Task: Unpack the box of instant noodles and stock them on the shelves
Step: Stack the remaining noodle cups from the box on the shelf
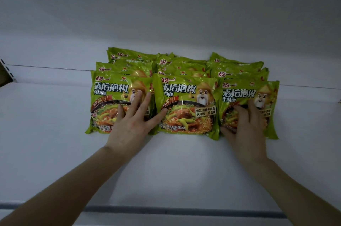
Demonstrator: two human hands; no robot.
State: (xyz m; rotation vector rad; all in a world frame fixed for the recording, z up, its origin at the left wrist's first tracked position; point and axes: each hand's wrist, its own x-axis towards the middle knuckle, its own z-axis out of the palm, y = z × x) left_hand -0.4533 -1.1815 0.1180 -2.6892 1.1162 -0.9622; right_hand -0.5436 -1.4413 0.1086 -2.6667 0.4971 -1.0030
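Head cam, the only view. Green noodle packets [129, 55] sit on a white shelf [46, 142] in three columns side by side, each column overlapping like shingles toward the back wall [166, 13]. The rear ones are soft and stacked tight, so I can't really count them.

The left hand [129, 124] lies flat on the front-left packet [107, 100], with its fingers [140, 94] straight and spread, so it's pressing and not grabbing. Its thumb reaches across the gap and touches the left part of the middle packet [186, 107].

The right hand [245, 126] is on the front-right packet [238, 92]. The fingers are bent over the printed face and the thumb is hooked at the packet's lower left edge, so it has hold of that one. That packet overlaps the middle packet's right edge a little and sits a touch further back than the other two fronts.

All three front packets face up with the print readable, near the middle of the shelf's depth. Both forearms come in over the grey front lip [166, 211]. A slotted upright [7, 70] peeks in at the far left.
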